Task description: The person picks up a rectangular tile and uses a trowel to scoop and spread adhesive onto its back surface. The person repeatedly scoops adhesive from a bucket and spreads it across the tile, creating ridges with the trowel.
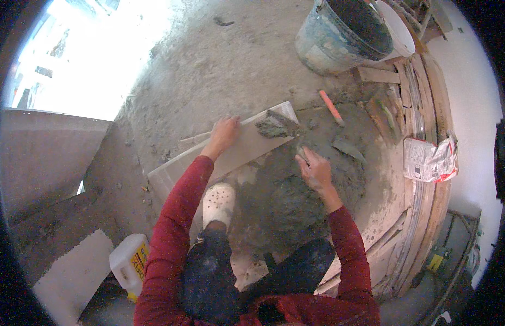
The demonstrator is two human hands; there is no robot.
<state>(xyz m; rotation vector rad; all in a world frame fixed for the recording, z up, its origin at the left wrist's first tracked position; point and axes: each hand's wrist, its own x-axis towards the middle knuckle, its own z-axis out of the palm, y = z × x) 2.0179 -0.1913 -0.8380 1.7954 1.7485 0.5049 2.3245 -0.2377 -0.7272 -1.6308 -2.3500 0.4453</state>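
A long pale tile (231,155) is tilted across the floor in front of me. My left hand (224,135) grips its far edge, with the fingers over that edge. Grey wet mortar (274,126) lies on the tile's right end. My right hand (316,168) is closed round a handle just right of that end. The handle seems to belong to a trowel, its blade (288,130) smeared with mortar and hard to make out. Beneath and beside the right hand spreads a patch of wet mortar (296,204). A grey pointed blade (348,149) rests on this patch.
An orange-handled tool (331,107) lies beyond the mortar. Two buckets, one dirty blue (326,46) and one white (402,30), stand far right. Wooden boards (421,217) line the right side, with a crumpled bag (430,158) on them. A white jug (125,266) stands left.
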